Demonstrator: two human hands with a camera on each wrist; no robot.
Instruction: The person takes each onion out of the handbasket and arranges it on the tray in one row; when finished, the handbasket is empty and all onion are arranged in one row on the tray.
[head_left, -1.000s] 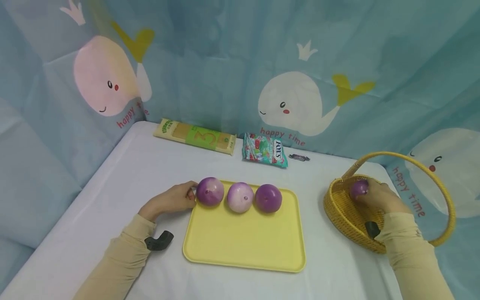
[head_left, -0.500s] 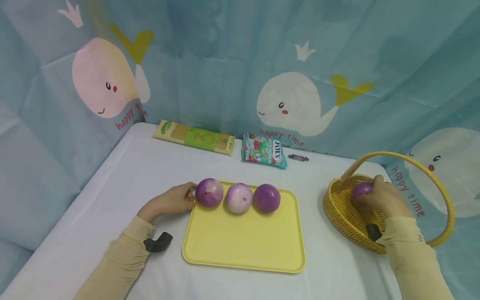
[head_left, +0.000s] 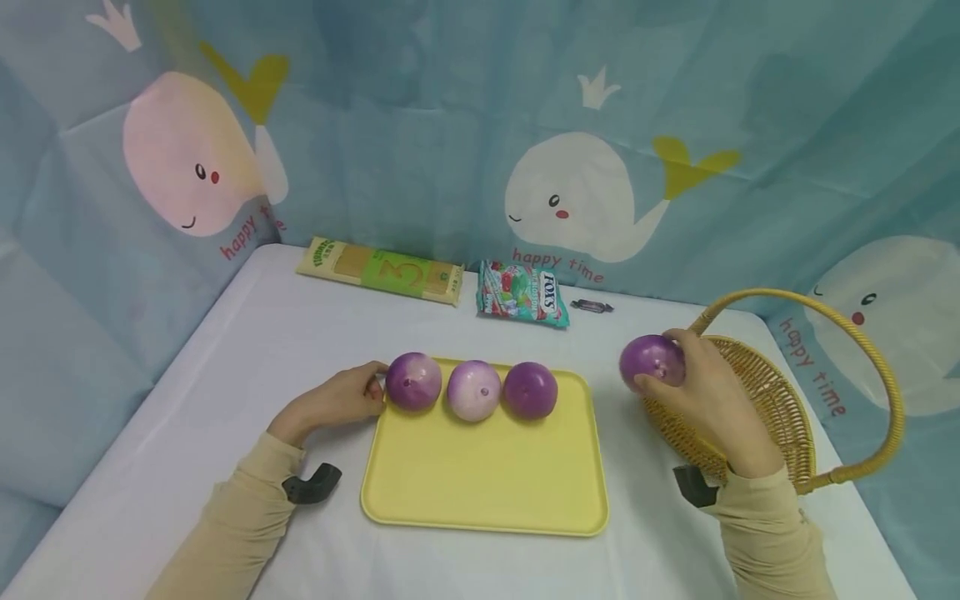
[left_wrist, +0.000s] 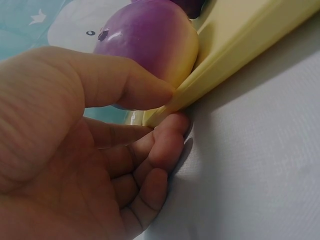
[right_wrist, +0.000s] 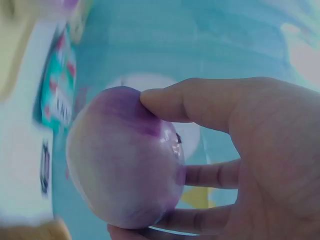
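My right hand [head_left: 712, 404] grips a round purple-and-white vegetable [head_left: 651, 360], like an onion or turnip, over the left rim of a wicker basket [head_left: 783, 408]. Thumb and fingers hold it from its sides in the right wrist view, where its pale side [right_wrist: 120, 165] shows. With my left hand [head_left: 337, 400] I pinch the upper left edge of a yellow tray [head_left: 487, 492]. The left wrist view has the thumb on the tray's rim [left_wrist: 225, 75] and the fingers curled at its underside. Three similar vegetables [head_left: 474, 391] line the tray's far side, the leftmost [left_wrist: 150, 40] right by my left thumb.
At the back lie a long pack of noodles [head_left: 382, 271], a teal candy bag [head_left: 522, 293] and one small wrapped candy [head_left: 592, 306]. The basket's tall handle [head_left: 862, 346] arches on the right. A patterned curtain [head_left: 420, 150] hangs behind the white table [head_left: 247, 333].
My right hand has lifted the vegetable out of the basket and moved left over its rim. The left hand stays at the tray edge. The head view has shifted slightly.
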